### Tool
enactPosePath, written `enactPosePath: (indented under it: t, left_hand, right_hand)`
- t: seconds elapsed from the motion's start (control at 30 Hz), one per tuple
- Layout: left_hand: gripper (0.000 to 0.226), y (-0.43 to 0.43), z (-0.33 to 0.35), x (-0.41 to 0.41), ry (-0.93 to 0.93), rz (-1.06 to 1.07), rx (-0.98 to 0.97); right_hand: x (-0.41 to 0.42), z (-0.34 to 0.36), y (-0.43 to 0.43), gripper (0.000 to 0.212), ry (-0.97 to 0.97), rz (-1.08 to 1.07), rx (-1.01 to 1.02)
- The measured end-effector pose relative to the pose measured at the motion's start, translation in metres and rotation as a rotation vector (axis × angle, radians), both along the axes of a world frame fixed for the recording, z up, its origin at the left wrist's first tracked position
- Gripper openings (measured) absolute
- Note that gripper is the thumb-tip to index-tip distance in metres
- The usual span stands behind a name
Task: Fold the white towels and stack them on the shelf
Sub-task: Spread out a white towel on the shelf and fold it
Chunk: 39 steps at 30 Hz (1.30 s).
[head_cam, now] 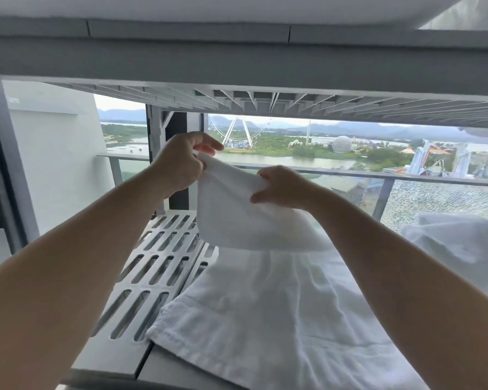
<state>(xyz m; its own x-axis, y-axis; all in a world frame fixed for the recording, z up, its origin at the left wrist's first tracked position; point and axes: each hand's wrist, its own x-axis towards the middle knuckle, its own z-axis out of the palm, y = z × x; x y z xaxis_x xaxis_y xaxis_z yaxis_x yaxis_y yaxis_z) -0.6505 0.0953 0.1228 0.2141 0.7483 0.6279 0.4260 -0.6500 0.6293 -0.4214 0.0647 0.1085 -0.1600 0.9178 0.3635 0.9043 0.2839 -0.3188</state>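
Both hands, left [178, 161] and right [282, 187], pinch a white towel [265, 277] above a slotted grey shelf [152, 266] facing a balcony window [321, 153].

High-rise balcony, glass railing [434, 204], slatted shelf [119, 358]

head view | is looking from the wearer's head, under the upper shelf [237, 52] | is facing forward and slightly down over the slotted shelf [152, 266] toward the balcony railing [350, 175] | is sitting close, left hand [178, 161] and right hand [282, 187] at mid-frame
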Motion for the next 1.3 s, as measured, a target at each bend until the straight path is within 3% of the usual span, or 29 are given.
enactPosePath:
  t: [0.07, 0.13, 0.23, 0.4, 0.5, 0.57, 0.63, 0.7, 0.77, 0.87, 0.93, 1.0, 1.1, 1.17, 1.3]
  left_hand:
    - [0.057, 0.011, 0.006, -0.004, -0.011, 0.072, 0.061]
    - [0.052, 0.022, 0.007, -0.007, -0.02, 0.166, 0.115]
    - [0.046, 0.037, 0.003, -0.004, 0.038, 0.307, 0.225]
    - [0.045, 0.057, -0.003, 0.004, 0.066, 0.396, 0.286]
    - [0.041, 0.069, -0.011, 0.014, 0.076, 0.404, 0.31]
    - [0.04, 0.077, -0.016, 0.024, 0.026, 0.428, 0.346]
    - [0.04, 0.087, -0.027, 0.039, -0.013, 0.464, 0.292]
    - [0.042, 0.086, -0.048, 0.066, 0.129, 0.512, 0.092]
    - [0.053, 0.072, -0.081, 0.098, 0.37, 0.504, -0.008]
    - [0.039, 0.044, -0.132, 0.135, 0.62, 0.284, 0.001]
    - [0.044, 0.033, -0.16, 0.145, 0.837, 0.138, -0.218]
    - [0.055, 0.027, -0.179, 0.146, 0.97, 0.086, -0.315]
    - [0.066, 0.024, -0.194, 0.139, 0.827, 0.119, -0.235]
    - [0.066, 0.021, -0.201, 0.133, 0.702, 0.168, -0.162]
    - [0.057, 0.009, -0.204, 0.118, 0.483, 0.257, -0.253]
  right_hand:
    - [0.003, 0.011, -0.002, 0.031, -0.075, -0.076, 0.155]
    - [0.008, 0.017, -0.006, 0.035, 0.03, -0.081, 0.137]
    - [0.015, 0.019, -0.016, 0.024, 0.172, -0.059, -0.06]
    - [0.046, 0.015, -0.028, 0.031, -0.085, -0.193, -0.434]
    - [0.071, 0.007, -0.03, 0.02, -0.191, -0.302, -0.206]
    - [0.084, -0.006, -0.021, 0.02, -0.298, -0.443, 0.208]
    - [0.093, -0.026, -0.009, 0.04, -0.438, -0.625, 0.54]
    - [0.099, -0.048, 0.004, 0.08, -0.42, -0.693, 0.358]
    - [0.102, -0.084, 0.018, 0.091, -0.378, -0.567, 0.058]
    - [0.103, -0.138, 0.023, 0.061, -0.335, -0.456, 0.027]
    - [0.101, -0.16, 0.019, 0.041, -0.357, -0.478, -0.001]
    - [0.1, -0.169, 0.014, 0.035, -0.391, -0.51, -0.012]
    - [0.102, -0.178, 0.01, 0.033, -0.344, -0.586, 0.066]
    - [0.103, -0.185, 0.008, 0.04, -0.215, -0.54, -0.02]
    - [0.105, -0.191, 0.004, 0.055, -0.061, -0.443, -0.203]
